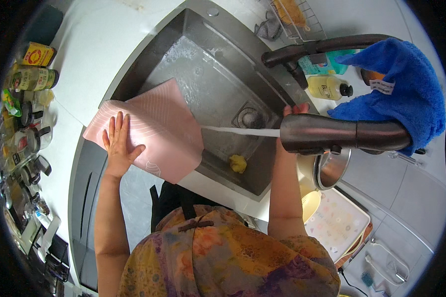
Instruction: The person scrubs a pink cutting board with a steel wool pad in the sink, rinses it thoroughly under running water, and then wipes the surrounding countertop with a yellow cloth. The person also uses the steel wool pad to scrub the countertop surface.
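Note:
A pink silicone mat (167, 137) with white lines and a small printed drawing slopes over the near left edge of the stainless steel sink (208, 163). My left hand (120, 135) lies flat on the mat, fingers spread. From the dark faucet head (319, 131) a stream of water (245, 131) runs toward the mat's right edge. My right hand (296, 108) is mostly hidden behind that faucet head; only fingertips show above it, so its grip cannot be seen. A crumpled yellow scrubber (238, 163) lies in the sink, near the drain strainer (251, 118).
A blue towel (412, 92) hangs over the faucet neck. Behind the sink stand a yellow soap bottle (324, 87) and a wire rack (297, 22). A metal pot (332, 169) and a patterned tray (338, 222) sit at right. Several jars (35, 78) line the left counter.

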A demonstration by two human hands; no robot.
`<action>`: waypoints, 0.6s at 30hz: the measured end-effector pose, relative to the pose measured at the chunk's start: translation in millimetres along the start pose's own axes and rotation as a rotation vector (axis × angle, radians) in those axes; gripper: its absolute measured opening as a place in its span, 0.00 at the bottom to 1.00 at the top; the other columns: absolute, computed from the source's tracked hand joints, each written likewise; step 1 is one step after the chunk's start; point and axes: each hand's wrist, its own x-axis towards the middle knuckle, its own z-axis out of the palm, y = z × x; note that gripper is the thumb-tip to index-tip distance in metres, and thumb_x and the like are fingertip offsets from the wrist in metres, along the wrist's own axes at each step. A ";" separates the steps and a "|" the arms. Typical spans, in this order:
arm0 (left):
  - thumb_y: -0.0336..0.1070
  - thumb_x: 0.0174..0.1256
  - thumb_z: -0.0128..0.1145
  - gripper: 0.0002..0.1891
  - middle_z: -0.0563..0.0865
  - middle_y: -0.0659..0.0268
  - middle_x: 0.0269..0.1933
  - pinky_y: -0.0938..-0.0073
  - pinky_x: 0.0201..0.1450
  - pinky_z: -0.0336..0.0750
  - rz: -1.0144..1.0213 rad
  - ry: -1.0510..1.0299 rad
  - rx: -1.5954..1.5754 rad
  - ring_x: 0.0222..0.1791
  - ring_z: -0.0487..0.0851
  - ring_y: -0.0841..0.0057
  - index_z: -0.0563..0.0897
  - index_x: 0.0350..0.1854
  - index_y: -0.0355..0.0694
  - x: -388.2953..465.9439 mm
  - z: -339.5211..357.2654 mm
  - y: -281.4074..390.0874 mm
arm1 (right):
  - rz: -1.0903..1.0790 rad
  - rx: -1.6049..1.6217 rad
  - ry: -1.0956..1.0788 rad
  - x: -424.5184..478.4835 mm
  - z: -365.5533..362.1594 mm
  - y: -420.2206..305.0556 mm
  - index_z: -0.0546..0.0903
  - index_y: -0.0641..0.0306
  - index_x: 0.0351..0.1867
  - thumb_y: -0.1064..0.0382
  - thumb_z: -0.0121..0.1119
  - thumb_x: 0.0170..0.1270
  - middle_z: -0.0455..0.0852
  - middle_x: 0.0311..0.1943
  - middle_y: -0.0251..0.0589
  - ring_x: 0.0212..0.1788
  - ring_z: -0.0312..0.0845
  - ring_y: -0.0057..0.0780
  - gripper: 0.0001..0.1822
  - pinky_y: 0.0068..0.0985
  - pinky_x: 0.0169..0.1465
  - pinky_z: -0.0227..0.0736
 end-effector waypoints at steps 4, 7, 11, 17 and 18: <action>0.47 0.49 0.72 0.53 0.50 0.65 0.81 0.50 0.77 0.30 0.016 0.000 0.012 0.81 0.41 0.64 0.55 0.79 0.52 2.7 0.5 -1.9 | -0.008 0.051 -0.163 43.3 27.9 -46.6 0.51 0.62 0.77 0.67 0.60 0.66 0.57 0.74 0.53 0.73 0.58 0.42 0.42 0.36 0.74 0.51; 0.49 0.50 0.72 0.53 0.49 0.64 0.81 0.50 0.77 0.30 0.015 -0.011 0.025 0.81 0.41 0.64 0.54 0.79 0.52 5.3 -0.1 -0.2 | -0.140 -0.105 -0.307 45.7 47.0 -55.5 0.50 0.62 0.77 0.70 0.59 0.64 0.57 0.74 0.53 0.74 0.55 0.40 0.42 0.34 0.75 0.47; 0.50 0.49 0.72 0.54 0.48 0.66 0.81 0.54 0.78 0.29 -0.016 -0.042 0.041 0.81 0.38 0.65 0.53 0.79 0.54 -0.4 -0.3 -7.8 | -0.063 -0.036 -0.275 16.1 39.2 -6.4 0.52 0.64 0.76 0.64 0.59 0.68 0.61 0.73 0.53 0.73 0.57 0.44 0.39 0.38 0.75 0.49; 0.49 0.47 0.74 0.55 0.48 0.67 0.81 0.53 0.78 0.28 -0.032 -0.052 -0.015 0.81 0.39 0.66 0.53 0.79 0.55 7.3 -2.4 1.9 | 0.439 -1.050 -0.549 -59.9 -29.5 169.4 0.58 0.57 0.75 0.53 0.64 0.65 0.47 0.75 0.65 0.75 0.46 0.63 0.40 0.47 0.72 0.55; 0.49 0.47 0.74 0.55 0.48 0.67 0.81 0.53 0.78 0.28 -0.037 -0.058 -0.021 0.81 0.39 0.65 0.54 0.79 0.54 6.4 -2.6 3.2 | 0.412 -1.098 -0.597 -79.0 -28.7 171.4 0.58 0.56 0.74 0.52 0.64 0.65 0.46 0.75 0.65 0.75 0.47 0.63 0.40 0.48 0.71 0.57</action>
